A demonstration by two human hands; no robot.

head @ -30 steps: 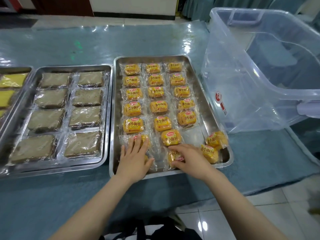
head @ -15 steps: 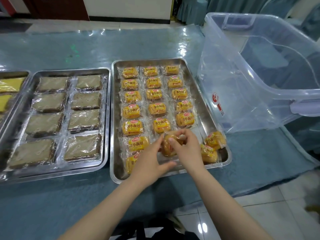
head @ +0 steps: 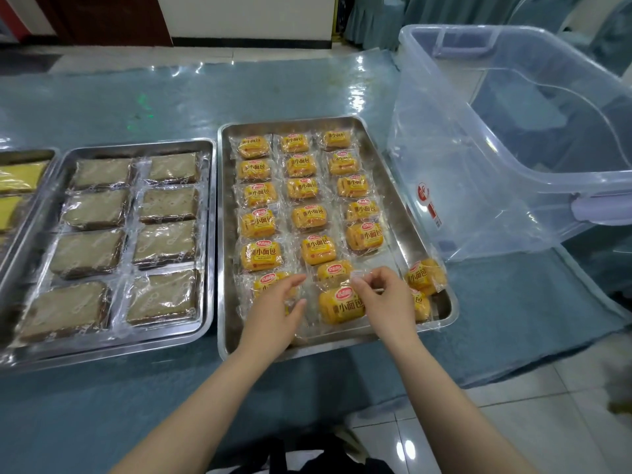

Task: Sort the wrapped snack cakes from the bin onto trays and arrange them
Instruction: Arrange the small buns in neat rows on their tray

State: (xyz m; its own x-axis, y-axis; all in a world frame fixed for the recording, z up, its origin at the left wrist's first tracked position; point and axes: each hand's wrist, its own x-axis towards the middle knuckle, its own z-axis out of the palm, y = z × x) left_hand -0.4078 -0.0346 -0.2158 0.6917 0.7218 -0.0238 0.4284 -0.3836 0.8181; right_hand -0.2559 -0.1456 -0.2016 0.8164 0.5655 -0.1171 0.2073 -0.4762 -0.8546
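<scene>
A steel tray [head: 225, 234] in the middle holds several yellow wrapped snack cakes [head: 259, 224] in three columns. One yellow cake [head: 339, 305] lies flat at the near end of the middle column, between my hands. My right hand [head: 388, 302] pinches the clear wrapper edge of this cake with thumb and forefinger. My left hand [head: 275, 313] has its fingers spread, touching the wrapper's left side and partly covering another cake [head: 268, 280]. Two loose cakes [head: 425, 277] lean at the tray's near right corner.
To the left, a second steel tray [head: 136, 147] holds several brown wrapped cakes [head: 90, 253]; a third tray [head: 20, 176] with yellow slabs is cut off at the far left. A clear plastic bin [head: 478, 206] stands right of the middle tray. The table's near edge drops to tiled floor.
Both hands had lifted a yellow cake above the tray half a second ago; it now lies flat at the near end of the middle column. My hands have moved apart to its sides.
</scene>
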